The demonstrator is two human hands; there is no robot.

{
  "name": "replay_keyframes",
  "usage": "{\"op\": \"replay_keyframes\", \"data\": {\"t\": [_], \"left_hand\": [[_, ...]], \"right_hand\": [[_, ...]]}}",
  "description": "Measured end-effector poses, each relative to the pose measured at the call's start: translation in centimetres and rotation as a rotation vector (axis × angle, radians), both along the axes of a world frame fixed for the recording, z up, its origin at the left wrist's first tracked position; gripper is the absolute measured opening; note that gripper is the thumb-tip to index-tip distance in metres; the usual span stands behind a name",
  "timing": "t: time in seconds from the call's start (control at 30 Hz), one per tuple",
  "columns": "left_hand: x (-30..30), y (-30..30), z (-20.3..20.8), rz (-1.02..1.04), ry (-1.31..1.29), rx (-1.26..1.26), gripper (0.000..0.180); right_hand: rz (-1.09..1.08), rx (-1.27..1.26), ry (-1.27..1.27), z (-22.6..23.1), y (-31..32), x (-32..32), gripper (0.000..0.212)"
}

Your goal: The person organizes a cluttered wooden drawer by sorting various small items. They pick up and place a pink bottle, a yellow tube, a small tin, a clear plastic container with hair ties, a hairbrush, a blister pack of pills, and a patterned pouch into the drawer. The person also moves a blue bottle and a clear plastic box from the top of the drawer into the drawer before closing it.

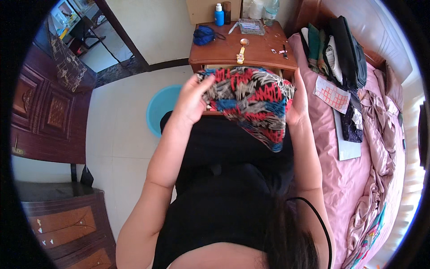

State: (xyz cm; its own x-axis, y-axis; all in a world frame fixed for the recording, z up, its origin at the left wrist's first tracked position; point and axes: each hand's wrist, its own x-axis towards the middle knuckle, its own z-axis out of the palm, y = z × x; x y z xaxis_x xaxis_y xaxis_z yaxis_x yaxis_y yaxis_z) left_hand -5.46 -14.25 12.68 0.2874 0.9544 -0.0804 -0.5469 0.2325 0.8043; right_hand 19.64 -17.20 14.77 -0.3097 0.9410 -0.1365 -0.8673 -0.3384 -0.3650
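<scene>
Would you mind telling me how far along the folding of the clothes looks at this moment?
Looks done: a row of folded clothes stands on the pink bed. In hand: the left hand and right hand hold a red, blue and grey patterned cloth up, bunched and only partly folded. Left: finishing that fold; no other loose clothes are clearly visible.

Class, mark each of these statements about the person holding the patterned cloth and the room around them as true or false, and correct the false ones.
1. Both hands hold the patterned cloth. True: the left hand and right hand grip its two sides.
2. The cloth is plain white. False: it is red, blue, black and grey.
3. A blue basin stands on the floor. True.
4. The bedsheet is green. False: it is pink.
5. A blue bottle stands on the wooden nightstand. True.
</scene>
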Motion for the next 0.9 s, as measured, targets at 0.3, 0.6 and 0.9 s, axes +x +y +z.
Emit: {"op": "replay_keyframes", "data": {"t": [0.3, 0.6, 0.9], "left_hand": [[-4.9, 3.2, 2.7, 0.344, 0.347, 0.204, 0.029], [-5.6, 3.7, 2.2, 0.042, 0.796, 0.382, 0.033], [-6.6, 2.2, 3.3, -0.111, 1.245, 0.578, 0.021]], "right_hand": [[-0.025, 0.107, -0.691, -1.3, 0.1, 4.2, 0.027], [-0.239, 0.209, -0.802, -0.6, 0.9, 3.3, 0.039], [-0.270, 0.633, -1.981, 0.2, -0.8, 4.0, 0.027]]}}
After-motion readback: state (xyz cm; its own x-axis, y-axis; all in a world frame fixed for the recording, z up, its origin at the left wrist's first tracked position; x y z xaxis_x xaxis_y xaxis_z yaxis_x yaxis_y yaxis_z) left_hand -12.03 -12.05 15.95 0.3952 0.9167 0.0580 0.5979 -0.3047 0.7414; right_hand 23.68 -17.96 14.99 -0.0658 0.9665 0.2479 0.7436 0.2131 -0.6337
